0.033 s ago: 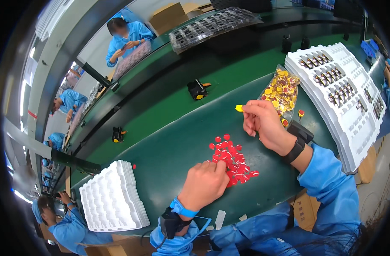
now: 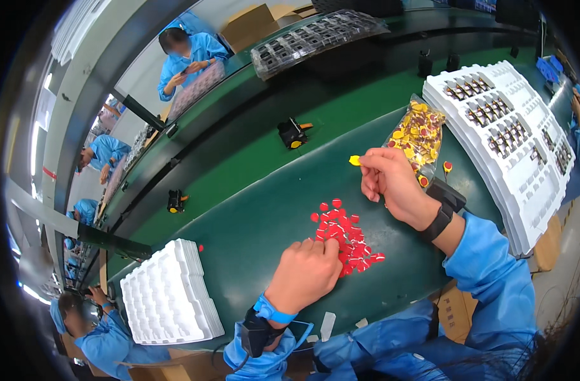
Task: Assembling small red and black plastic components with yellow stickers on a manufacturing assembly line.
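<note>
Between thumb and forefinger, my right hand (image 2: 396, 187) pinches a small yellow piece (image 2: 354, 160) above the green work surface (image 2: 264, 222). My left hand (image 2: 306, 272) rests with curled fingers at the left edge of a loose pile of small red discs (image 2: 348, 238). Its fingertips are hidden, so what they hold, if anything, does not show. Just beyond my right hand lies a clear plastic bag (image 2: 422, 130) full of yellow pieces with red round faces. One such piece (image 2: 447, 167) lies loose to the right of the bag.
Stacked white trays (image 2: 169, 295) stand at the left; another stack (image 2: 521, 184), holding rows of small metal parts, is at the right. Black-and-yellow parts (image 2: 293, 133) sit on the green conveyor (image 2: 239, 171) beyond. Paper scraps (image 2: 328, 326) lie near the front edge. Several people work across and alongside.
</note>
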Demonstrator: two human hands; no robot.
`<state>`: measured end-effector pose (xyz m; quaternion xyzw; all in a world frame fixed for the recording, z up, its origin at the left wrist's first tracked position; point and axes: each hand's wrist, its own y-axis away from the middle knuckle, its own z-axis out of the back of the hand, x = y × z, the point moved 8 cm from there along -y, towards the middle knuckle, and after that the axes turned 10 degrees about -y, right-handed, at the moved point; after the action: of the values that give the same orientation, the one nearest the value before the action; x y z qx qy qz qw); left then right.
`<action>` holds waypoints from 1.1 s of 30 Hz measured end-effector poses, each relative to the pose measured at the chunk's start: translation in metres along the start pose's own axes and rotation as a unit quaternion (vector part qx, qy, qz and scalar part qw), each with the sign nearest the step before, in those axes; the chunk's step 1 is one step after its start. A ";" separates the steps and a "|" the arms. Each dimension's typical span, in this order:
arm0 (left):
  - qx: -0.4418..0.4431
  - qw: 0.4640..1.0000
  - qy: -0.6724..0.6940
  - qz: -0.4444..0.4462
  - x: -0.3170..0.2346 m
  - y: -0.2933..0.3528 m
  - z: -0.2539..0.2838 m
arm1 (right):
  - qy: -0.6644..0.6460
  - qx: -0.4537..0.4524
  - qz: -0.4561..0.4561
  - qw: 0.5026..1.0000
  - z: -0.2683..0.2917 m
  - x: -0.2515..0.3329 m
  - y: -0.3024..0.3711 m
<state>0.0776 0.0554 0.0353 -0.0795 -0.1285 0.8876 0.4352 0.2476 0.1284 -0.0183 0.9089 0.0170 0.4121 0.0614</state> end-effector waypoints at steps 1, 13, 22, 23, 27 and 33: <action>0.062 0.993 -0.083 -0.048 -0.011 -0.005 -0.007 | 0.005 -0.014 0.005 1.000 0.003 0.001 0.000; 0.184 0.973 0.142 0.016 0.024 -0.010 -0.022 | -0.003 -0.003 0.020 1.000 -0.006 0.011 0.001; -0.081 0.913 0.316 0.245 0.073 0.000 -0.006 | 0.082 0.000 0.036 0.996 -0.005 0.009 0.003; -0.128 0.868 0.393 0.275 0.082 0.010 -0.012 | 0.094 0.016 0.033 0.995 -0.013 0.008 0.005; -0.190 0.782 0.490 0.335 0.086 0.020 -0.025 | 0.160 0.060 0.014 0.985 -0.023 -0.008 0.012; -0.230 0.774 0.470 0.358 0.093 0.028 -0.036 | 0.228 0.101 -0.023 0.968 -0.030 -0.030 0.017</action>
<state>0.0095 0.1182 -0.0103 -0.6245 -0.0705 0.7755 0.0612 0.2047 0.1122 -0.0194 0.7918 0.0928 0.6031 -0.0273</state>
